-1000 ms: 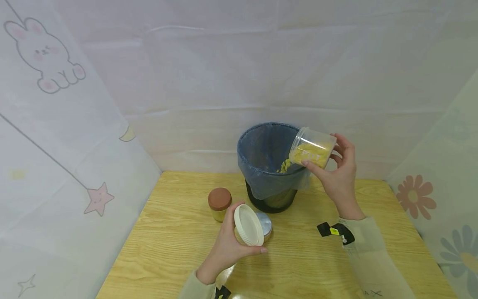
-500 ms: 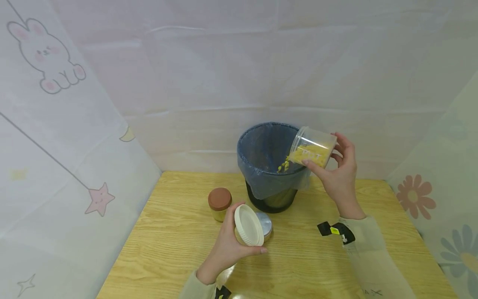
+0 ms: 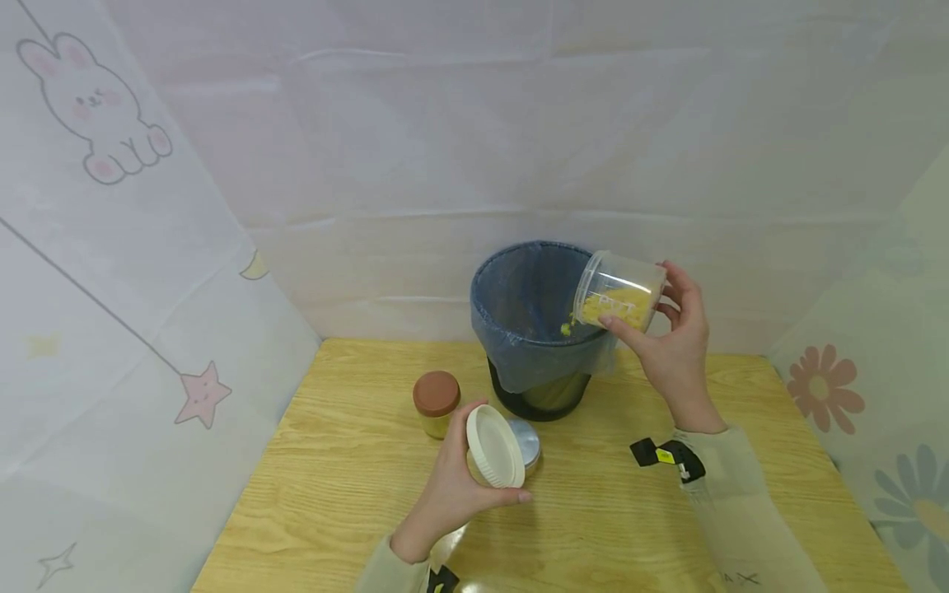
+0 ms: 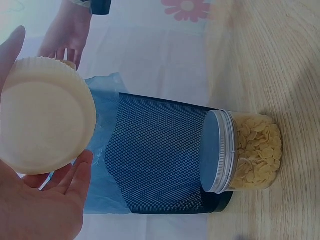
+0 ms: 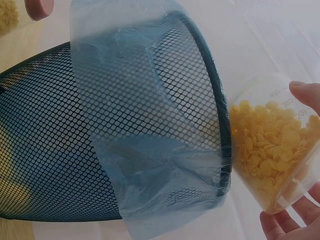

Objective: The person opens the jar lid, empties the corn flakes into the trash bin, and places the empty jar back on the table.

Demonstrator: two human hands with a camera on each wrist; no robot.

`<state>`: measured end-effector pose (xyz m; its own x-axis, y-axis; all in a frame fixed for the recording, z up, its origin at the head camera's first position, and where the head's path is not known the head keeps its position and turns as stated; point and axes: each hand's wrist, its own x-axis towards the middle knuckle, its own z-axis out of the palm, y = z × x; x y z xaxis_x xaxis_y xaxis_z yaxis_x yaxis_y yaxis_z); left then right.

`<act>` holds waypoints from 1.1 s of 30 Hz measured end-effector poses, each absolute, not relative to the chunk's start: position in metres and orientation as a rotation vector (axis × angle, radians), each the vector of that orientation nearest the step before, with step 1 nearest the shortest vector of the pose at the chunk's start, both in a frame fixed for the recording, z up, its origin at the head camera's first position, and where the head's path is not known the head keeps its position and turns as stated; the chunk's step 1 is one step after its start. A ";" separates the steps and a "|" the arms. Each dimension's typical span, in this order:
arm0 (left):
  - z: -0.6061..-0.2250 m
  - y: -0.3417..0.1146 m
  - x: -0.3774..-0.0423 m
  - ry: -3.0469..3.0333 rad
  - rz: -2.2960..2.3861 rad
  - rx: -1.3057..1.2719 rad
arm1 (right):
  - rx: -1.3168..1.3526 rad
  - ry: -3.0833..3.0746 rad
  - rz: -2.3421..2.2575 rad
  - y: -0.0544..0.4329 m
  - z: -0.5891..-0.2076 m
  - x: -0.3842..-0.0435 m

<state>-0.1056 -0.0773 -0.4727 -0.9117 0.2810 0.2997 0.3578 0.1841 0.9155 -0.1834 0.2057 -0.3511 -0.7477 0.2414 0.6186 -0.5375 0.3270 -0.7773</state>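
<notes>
My right hand [image 3: 676, 350] grips a clear plastic jar [image 3: 630, 276], tilted with its mouth over the rim of a mesh trash bin [image 3: 544, 394]. Small yellow flakes [image 5: 272, 145] lie inside the jar, and a few tumble from its lip into the bin. A blue plastic bag [image 3: 530, 362] lines the bin and folds over its rim. Below and left, my left hand [image 3: 460, 482] holds a cream ribbed lid [image 3: 495, 449] between thumb and fingers, tipped on edge. Behind the lid stands a silver-lidded jar [image 4: 242, 152] of yellow flakes, partly hidden in the head view.
A jar with a reddish-brown lid [image 3: 437, 394] stands on the wooden table [image 3: 356, 412], left of the bin. White printed sheets [image 3: 415, 165] hang as walls behind and at both sides. The bin stands near the table's back edge.
More flakes have fallen out of the tilted jar, and its fill has dropped. The stream at its mouth has thinned to a few pieces. Both hands stay nearly in place.
</notes>
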 end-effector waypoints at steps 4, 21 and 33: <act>-0.472 -0.077 -0.105 -2.359 -1.850 -0.644 | 0.264 -1.918 1.496 0.206 -0.352 -0.183; -0.475 -0.078 -0.103 -2.386 -1.865 -0.617 | 0.276 -1.919 1.439 0.205 -0.352 -0.183; -0.473 -0.077 -0.103 -2.410 -1.864 -0.617 | 0.288 -1.927 1.393 0.208 -0.352 -0.186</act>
<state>-0.1026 -0.0766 -0.4732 -0.9206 0.2880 0.2636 0.3276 0.2025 0.9228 -0.1864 0.2085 -0.3517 -0.7094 0.2270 0.6673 -0.5625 0.3882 -0.7300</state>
